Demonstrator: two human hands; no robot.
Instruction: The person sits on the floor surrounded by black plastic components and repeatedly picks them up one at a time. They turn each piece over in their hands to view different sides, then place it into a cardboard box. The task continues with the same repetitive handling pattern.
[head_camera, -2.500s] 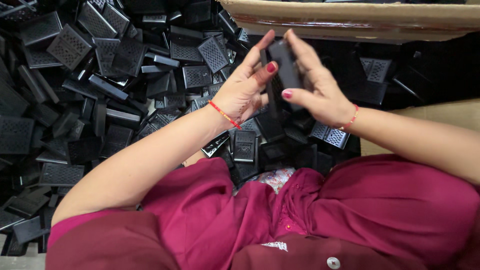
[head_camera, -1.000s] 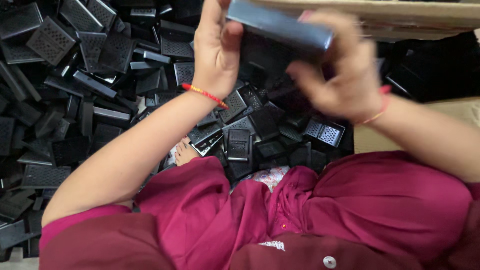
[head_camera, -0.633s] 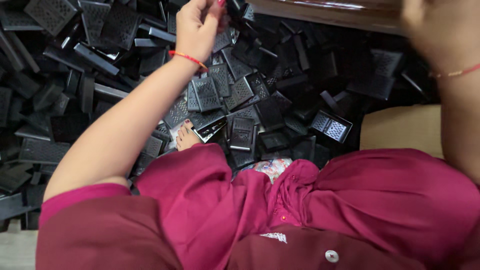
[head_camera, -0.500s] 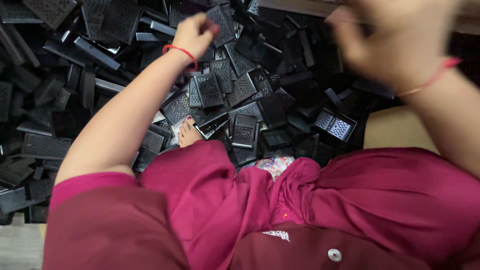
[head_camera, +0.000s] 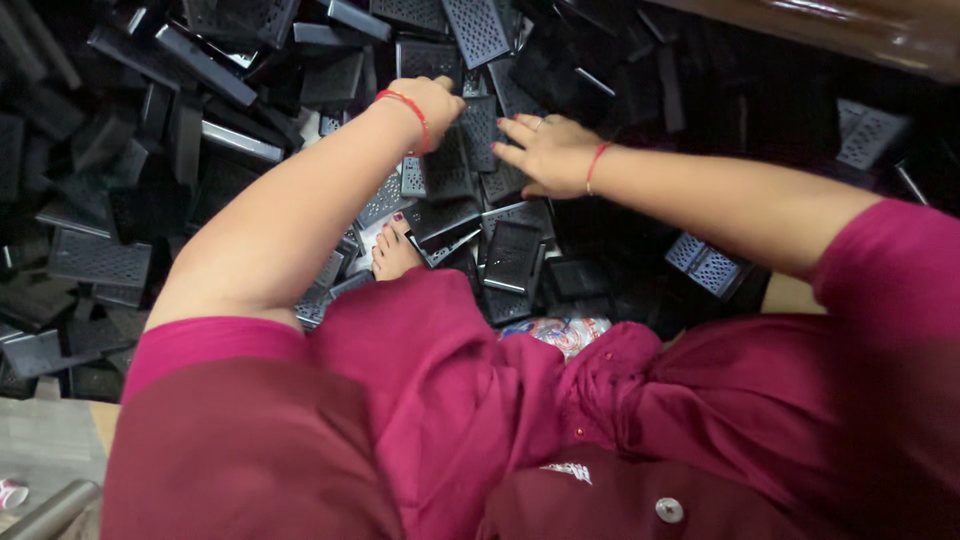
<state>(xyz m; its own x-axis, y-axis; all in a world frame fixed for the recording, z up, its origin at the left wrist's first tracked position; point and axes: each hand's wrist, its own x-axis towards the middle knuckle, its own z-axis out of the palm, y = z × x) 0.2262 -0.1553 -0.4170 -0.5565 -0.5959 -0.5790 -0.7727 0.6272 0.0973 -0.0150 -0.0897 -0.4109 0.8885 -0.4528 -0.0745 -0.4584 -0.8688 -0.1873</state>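
Head view, both hands back down on the heap of black perforated plastic panels (head_camera: 470, 170): half a second ago the right hand was still up near the cardboard box edge and blurred, the dark piece carried a moment earlier gone from it, and the left was already dropping onto the pile. Now left hand (head_camera: 432, 100) curled knuckles-up, fingers tucked down over a grilled panel (head_camera: 447, 165) at the middle of the heap, contact plain, an actual grip impossible to tell because the fingertips are hidden. Right hand (head_camera: 545, 153) flat and spread, fingers loose and open, resting on the neighbouring panels just beside the left, nothing pinched yet. Reads as one piece put away and a fresh pick beginning, judged from empty hands landing together on the same patch. Counting: two hands, two red thread bracelets, one on the left wrist (head_camera: 405, 103) and one on the right (head_camera: 595, 165); one bare foot (head_camera: 395, 252) with red-painted toenails poking out among the panels at the near edge of the heap; one brown box rim (head_camera: 860, 30) at the far right corner; panels far too many and too overlapped for an exact count, dozens at least, spilling to the left edge and the far edge. Magenta garment (head_camera: 520, 400) filling the near side.
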